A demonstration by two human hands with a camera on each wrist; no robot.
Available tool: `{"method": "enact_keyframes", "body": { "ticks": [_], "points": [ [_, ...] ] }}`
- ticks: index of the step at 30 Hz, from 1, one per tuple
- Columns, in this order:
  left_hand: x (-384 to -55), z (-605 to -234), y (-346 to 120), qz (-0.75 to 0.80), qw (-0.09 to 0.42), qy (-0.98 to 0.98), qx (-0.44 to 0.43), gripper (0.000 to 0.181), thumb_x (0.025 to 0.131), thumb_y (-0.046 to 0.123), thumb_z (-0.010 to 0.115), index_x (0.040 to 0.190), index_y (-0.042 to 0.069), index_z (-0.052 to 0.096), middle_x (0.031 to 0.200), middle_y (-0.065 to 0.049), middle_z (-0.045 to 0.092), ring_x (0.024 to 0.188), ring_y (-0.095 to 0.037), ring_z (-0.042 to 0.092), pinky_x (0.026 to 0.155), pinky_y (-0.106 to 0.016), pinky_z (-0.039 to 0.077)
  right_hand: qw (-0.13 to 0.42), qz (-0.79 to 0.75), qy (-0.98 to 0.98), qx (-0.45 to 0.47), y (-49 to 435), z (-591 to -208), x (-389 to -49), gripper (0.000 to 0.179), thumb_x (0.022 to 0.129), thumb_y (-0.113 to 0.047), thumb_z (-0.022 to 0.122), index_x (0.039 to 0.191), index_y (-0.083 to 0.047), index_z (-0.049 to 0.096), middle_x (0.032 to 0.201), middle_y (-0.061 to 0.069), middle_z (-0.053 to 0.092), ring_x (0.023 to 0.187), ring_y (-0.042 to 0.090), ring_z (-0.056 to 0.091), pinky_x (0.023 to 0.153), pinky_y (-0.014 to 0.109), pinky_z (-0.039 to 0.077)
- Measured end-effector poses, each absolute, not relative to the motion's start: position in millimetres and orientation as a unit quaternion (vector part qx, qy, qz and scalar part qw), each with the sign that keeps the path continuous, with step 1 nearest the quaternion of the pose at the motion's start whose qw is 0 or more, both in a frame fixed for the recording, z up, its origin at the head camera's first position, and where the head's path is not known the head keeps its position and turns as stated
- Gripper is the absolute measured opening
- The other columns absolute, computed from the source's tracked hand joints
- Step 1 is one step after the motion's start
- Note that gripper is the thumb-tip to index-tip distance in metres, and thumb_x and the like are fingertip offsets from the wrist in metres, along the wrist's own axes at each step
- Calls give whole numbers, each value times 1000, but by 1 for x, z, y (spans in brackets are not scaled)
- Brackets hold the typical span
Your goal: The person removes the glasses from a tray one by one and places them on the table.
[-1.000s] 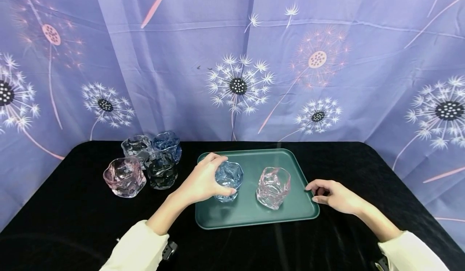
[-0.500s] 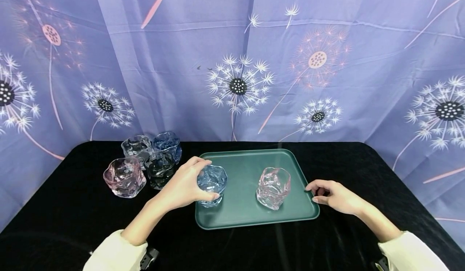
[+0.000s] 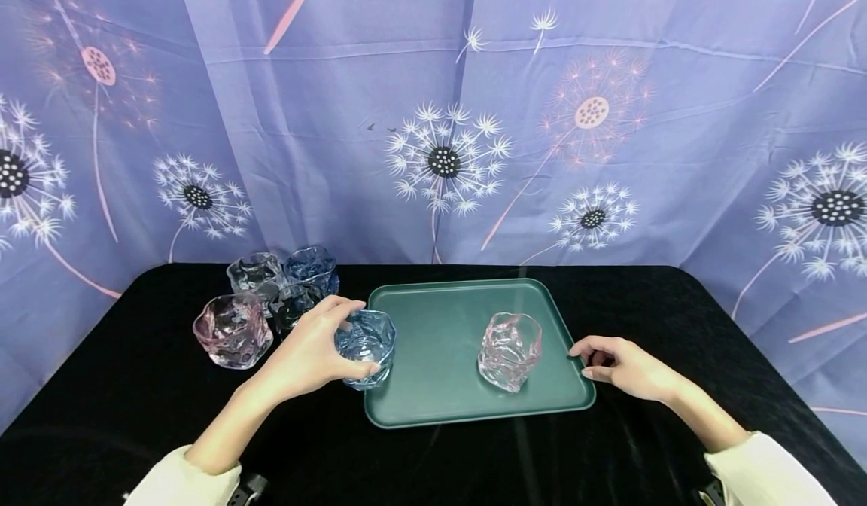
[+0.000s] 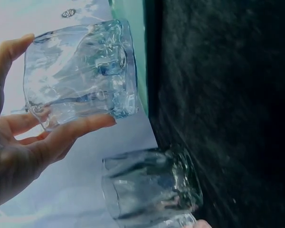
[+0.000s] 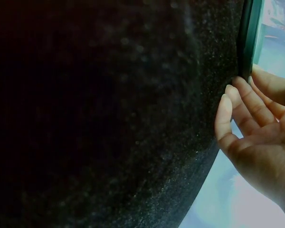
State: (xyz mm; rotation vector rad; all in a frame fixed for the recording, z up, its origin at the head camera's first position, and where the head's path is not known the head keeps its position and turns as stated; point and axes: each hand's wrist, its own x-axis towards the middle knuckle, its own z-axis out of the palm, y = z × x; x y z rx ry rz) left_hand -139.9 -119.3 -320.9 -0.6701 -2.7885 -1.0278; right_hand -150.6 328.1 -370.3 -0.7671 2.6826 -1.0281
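Note:
My left hand (image 3: 308, 352) grips a light blue, wavy-sided glass (image 3: 374, 346), thumb on the near side and fingers on the far side. The glass is upright and overlaps the left rim of the green tray (image 3: 440, 393) in the head view. In the left wrist view the held glass (image 4: 80, 71) shows whole, with a grey glass (image 4: 152, 185) beyond the hand. A pale pink glass (image 3: 509, 352) stands on the tray's right half. My right hand (image 3: 626, 367) holds the tray's right rim with its fingertips; the right wrist view shows curled fingers (image 5: 249, 102) at that rim.
Left of the tray, close to my left hand, stand a pink glass (image 3: 233, 331), a clear glass (image 3: 256, 274), a dark blue glass (image 3: 313, 271) and the partly hidden grey glass (image 3: 293, 303). A black cloth (image 3: 474, 461) covers the table; a purple dandelion-print curtain (image 3: 339, 114) hangs behind.
My left hand has carried the light blue glass leftward from over the tray's left half to its left rim. The right hand, tray and pale pink glass have stayed put.

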Motion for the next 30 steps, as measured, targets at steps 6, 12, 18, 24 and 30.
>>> {"method": "enact_keyframes", "body": {
  "ticks": [6,12,18,24,30],
  "points": [
    [-135,-325,-133,-328,66,-917,-216,73,62,30,82,122,-2,53,111,-12,53,90,-22,59,73,-38,48,83,-345,900,-255,328,-369,-151,20,85,-6,63,104,-2,60,82,4,56,70,7,50,56,24,43],
    [-127,-326,-147,-308,89,-925,-205,71,62,32,82,119,-2,55,109,-11,54,86,-19,56,71,-38,46,83,-345,898,-259,327,-369,-151,20,85,-4,63,104,-1,59,82,4,56,70,7,49,57,24,43],
    [-119,-326,-165,-298,95,-930,-194,75,60,35,83,118,-3,56,107,-11,55,85,-19,57,71,-42,46,80,-343,899,-259,327,-369,-151,20,84,-3,63,104,-1,59,82,4,55,70,7,49,56,24,42],
    [-111,-329,-185,-290,101,-936,-173,76,58,37,84,118,-3,56,108,-14,55,87,-23,58,71,-44,47,81,-346,898,-259,327,-368,-150,20,84,-3,62,104,-1,59,82,3,55,70,7,49,56,24,43],
    [-104,-332,-204,-281,108,-941,-157,78,57,37,85,118,-3,55,108,-17,55,87,-26,57,72,-47,45,86,-356,894,-258,326,-369,-150,21,84,-2,62,105,0,59,82,4,55,70,7,49,56,24,43]
  ]
}}
